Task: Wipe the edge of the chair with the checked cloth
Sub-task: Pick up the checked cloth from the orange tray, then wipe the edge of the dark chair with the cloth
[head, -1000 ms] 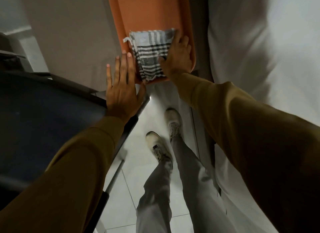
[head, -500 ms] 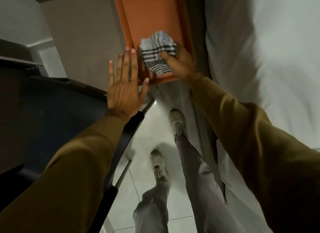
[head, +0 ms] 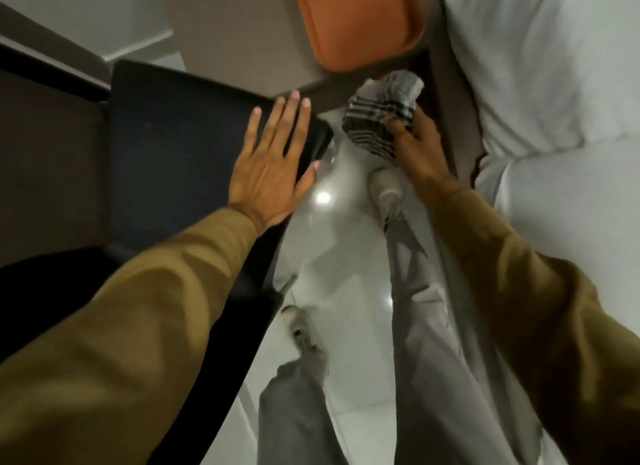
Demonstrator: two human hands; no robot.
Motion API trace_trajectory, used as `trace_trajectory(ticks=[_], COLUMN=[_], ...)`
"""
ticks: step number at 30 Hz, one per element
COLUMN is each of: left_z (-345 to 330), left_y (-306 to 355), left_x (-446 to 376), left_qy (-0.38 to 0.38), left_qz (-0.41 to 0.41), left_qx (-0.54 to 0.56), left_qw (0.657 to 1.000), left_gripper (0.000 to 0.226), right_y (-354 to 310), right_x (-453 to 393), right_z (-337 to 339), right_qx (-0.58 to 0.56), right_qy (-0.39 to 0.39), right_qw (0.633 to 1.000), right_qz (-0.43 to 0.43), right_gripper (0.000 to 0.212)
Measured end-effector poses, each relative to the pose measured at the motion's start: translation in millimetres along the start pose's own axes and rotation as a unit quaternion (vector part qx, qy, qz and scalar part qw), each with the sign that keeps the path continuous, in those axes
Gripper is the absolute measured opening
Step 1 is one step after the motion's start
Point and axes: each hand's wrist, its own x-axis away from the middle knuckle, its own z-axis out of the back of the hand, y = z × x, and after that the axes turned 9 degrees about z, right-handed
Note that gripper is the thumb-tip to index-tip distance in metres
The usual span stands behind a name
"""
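Note:
The checked cloth, grey with dark stripes, is bunched up in my right hand, which grips it in the air above the floor, just below the orange tray. My left hand lies flat with fingers spread on the dark seat of the chair, near its right front corner. The cloth hangs to the right of that chair corner and does not touch it.
An orange tray-like surface sits at the top centre. A bed with white bedding fills the right side. Glossy white floor tiles run between chair and bed, where my legs and shoes stand.
My right hand gathered the cloth off the orange surface into a bunch and carried it down and away. My left hand shifted onto the chair seat; the view swung left.

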Motion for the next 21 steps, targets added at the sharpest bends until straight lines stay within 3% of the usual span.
trace_trajectory(ticks=[8, 16, 21], left_z=[-26.7, -93.4, -142.5], left_y=[-38.6, -33.0, -22.2], left_x=[90.1, 121.2, 131.6], left_qy=[0.007, -0.001, -0.019], left_qz=[-0.083, -0.157, -0.207], left_qx=[-0.046, -0.076, -0.057], left_qw=[0.996, 0.985, 0.976], left_gripper=[0.082, 0.081, 0.079], right_y=[86.1, 227.6, 295.7], right_x=[154.3, 248.4, 275.9], right_z=[-54.2, -115.8, -165.7], right_qx=[-0.054, -0.094, -0.128], right_qy=[0.110, 0.175, 0.178], right_qw=[0.992, 0.976, 0.968], right_qz=[-0.038, -0.089, -0.120], right_gripper=[0.035, 0.042, 0.041])
